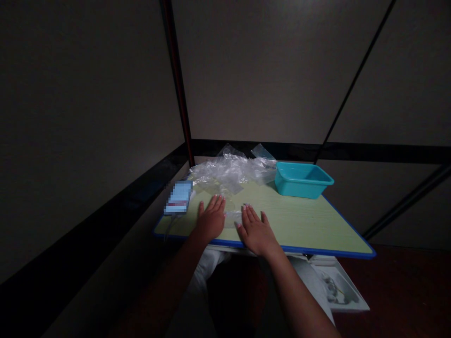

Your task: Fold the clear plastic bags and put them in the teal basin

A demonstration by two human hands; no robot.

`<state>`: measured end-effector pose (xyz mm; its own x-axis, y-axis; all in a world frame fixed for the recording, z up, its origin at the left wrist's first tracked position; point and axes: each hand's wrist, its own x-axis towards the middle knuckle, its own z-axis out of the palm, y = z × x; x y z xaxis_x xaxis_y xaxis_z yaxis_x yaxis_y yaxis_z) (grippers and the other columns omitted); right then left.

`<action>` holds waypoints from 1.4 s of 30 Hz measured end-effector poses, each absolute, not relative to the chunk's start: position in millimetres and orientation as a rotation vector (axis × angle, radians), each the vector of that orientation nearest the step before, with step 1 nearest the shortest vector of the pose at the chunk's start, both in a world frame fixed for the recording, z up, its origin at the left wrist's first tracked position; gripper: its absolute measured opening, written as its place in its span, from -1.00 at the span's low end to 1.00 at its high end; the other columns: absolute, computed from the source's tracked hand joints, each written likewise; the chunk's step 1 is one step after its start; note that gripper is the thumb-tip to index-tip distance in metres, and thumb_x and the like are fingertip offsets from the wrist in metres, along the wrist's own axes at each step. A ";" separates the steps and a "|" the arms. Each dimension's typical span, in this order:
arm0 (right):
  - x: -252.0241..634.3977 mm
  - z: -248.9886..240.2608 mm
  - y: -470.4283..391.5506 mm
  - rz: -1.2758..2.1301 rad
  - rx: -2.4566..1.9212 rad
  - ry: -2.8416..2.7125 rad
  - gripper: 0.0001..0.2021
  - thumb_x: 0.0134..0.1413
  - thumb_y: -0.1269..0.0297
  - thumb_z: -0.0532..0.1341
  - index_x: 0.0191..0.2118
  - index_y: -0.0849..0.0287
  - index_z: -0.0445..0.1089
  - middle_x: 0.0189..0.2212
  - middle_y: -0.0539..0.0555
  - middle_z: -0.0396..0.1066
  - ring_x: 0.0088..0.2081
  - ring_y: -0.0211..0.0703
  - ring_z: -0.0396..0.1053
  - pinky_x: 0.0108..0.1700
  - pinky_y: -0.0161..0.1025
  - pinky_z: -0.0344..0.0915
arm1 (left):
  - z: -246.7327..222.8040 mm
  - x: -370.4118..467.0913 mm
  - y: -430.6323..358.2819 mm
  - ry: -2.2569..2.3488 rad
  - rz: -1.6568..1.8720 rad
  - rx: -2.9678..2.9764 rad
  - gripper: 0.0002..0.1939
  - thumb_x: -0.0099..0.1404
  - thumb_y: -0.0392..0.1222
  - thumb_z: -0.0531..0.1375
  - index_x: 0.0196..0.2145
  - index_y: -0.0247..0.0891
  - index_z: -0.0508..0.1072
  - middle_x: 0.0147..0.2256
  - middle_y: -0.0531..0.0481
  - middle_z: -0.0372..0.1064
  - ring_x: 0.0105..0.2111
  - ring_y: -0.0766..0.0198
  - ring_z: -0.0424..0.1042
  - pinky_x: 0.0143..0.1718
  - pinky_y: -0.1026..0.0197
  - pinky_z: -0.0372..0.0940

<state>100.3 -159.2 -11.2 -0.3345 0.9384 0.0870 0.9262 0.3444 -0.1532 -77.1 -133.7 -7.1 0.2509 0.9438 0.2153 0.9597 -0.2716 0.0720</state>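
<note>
Head view: the left hand (210,219) and right hand (257,231) lie flat on the green desk (303,220), fingers spread, grip apart, a small clear plastic bag (233,216) between them. Behind, crumpled clear bags (230,171) sit beside a teal tub (302,179).

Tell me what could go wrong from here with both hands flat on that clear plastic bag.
1. The left hand and right hand press a clear bag near the table's blue front edge; it may slide off.
2. The loose pile of plastic bags behind could get dragged along.
3. The lighting is dim, so the bag's edges are hard to see.
</note>
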 end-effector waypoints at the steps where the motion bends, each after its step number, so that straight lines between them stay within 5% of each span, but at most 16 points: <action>1: 100.2 -11.2 -159.2 0.113 -1.711 -2.440 -0.35 0.24 0.04 -0.29 0.31 0.39 -0.21 0.32 0.22 -0.28 0.33 -0.09 -0.36 0.25 0.10 -0.40 | -7.0 -74.8 -134.9 -1.834 -0.351 -2.427 -0.44 0.33 -0.22 -0.07 0.27 -0.19 -0.02 0.29 -0.07 -0.17 0.30 0.12 -0.24 0.20 -0.28 -0.27; 32: 100.1 -6.9 -161.0 0.137 -1.733 -2.468 -0.36 0.24 0.06 -0.28 0.32 0.38 -0.23 0.32 0.21 -0.33 0.33 -0.10 -0.39 0.25 0.09 -0.40 | -16.4 -52.1 -136.4 -1.720 -0.502 -2.526 -0.45 0.35 -0.24 -0.14 0.28 -0.18 -0.09 0.29 -0.04 -0.14 0.30 0.22 -0.25 0.24 -0.14 -0.23; 42: 100.0 -8.0 -160.3 0.125 -1.714 -2.462 -0.37 0.24 0.09 -0.26 0.31 0.38 -0.20 0.32 0.22 -0.29 0.33 -0.08 -0.36 0.25 0.11 -0.39 | -4.2 -43.0 -144.5 -1.653 -0.709 -2.657 -0.52 0.39 -0.22 -0.16 0.24 -0.19 0.04 0.27 -0.05 -0.05 0.28 0.24 -0.12 0.26 -0.13 -0.31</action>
<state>100.0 -160.3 -8.0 -0.3419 0.9374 0.0665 0.9259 0.3481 -0.1470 -43.0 -144.5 -4.2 0.3724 0.8670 0.3312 0.8376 -0.4676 0.2824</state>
